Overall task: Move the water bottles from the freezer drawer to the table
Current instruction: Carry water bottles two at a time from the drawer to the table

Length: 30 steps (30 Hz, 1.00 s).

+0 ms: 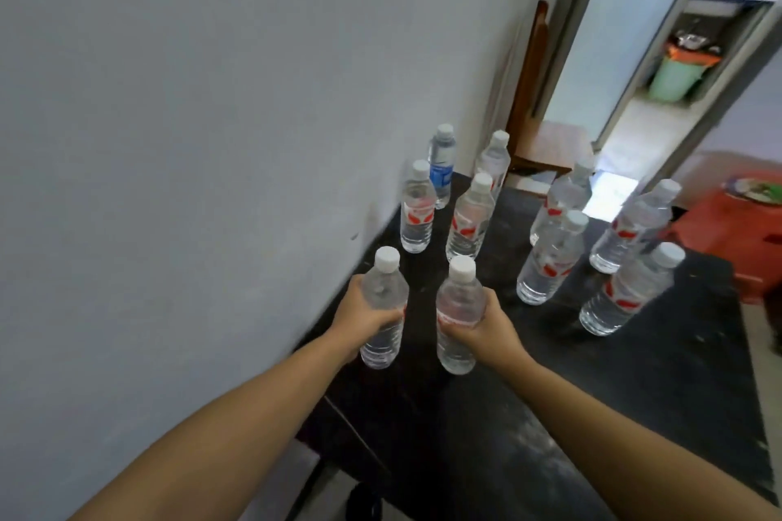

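Eight water bottles [469, 216] are already standing on the dark desk [660, 385], while the left hand [364, 315] and right hand [486, 326] are each gripping one more bottle just above it; the freezer drawer is lying out of view, so what remains is unclear

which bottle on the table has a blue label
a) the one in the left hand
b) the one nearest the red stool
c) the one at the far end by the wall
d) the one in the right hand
c: the blue-label bottle stands at the far end of the table beside the wall, while the bottles in the left hand and right hand show red marks.
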Motion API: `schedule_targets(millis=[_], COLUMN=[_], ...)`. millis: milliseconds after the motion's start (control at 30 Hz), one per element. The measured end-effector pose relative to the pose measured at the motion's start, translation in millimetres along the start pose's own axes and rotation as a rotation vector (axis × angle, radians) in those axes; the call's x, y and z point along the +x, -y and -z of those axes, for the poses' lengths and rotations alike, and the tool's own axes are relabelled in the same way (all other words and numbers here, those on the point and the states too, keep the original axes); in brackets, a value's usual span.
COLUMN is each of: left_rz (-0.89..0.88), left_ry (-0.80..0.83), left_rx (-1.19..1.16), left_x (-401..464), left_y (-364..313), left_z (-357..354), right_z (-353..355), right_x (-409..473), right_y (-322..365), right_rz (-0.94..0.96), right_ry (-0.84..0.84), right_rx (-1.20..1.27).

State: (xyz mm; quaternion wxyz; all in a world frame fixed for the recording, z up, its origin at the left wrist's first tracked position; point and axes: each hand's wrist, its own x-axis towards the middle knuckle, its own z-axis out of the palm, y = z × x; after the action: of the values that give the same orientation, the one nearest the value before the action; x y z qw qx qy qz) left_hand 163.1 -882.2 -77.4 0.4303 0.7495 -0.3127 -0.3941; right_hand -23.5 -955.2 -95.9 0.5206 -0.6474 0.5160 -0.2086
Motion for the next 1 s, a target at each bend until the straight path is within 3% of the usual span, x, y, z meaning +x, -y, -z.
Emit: schedule_targets(millis=[100,400,833,1000], left_rz=[-0.104,-0.135,-0.186,-0.059], left_ry=[0.041,0.072,0.138,0.136], left_rx=[0.006,0.008,0.041,0.076], left_x=[40.7,94.8,88.5,87.8], left_y=[-17.0,-10.1,-17.6,-16.7], left_z=[9.4,11.5,13.8,14.5], right_z=[-6.9,-46.5,-44.1,-35.5], right_x=[32.2,67.5,68.7,63.5], right_y=[10.6,-1.2,0.3,-3.2], right_rz=[0.003,-0.051,-0.03,-0.081], right_ry=[-0.065,-0.263,-0.201,-0.122], right_rx=[0.041,0.151,0.066,0.049])
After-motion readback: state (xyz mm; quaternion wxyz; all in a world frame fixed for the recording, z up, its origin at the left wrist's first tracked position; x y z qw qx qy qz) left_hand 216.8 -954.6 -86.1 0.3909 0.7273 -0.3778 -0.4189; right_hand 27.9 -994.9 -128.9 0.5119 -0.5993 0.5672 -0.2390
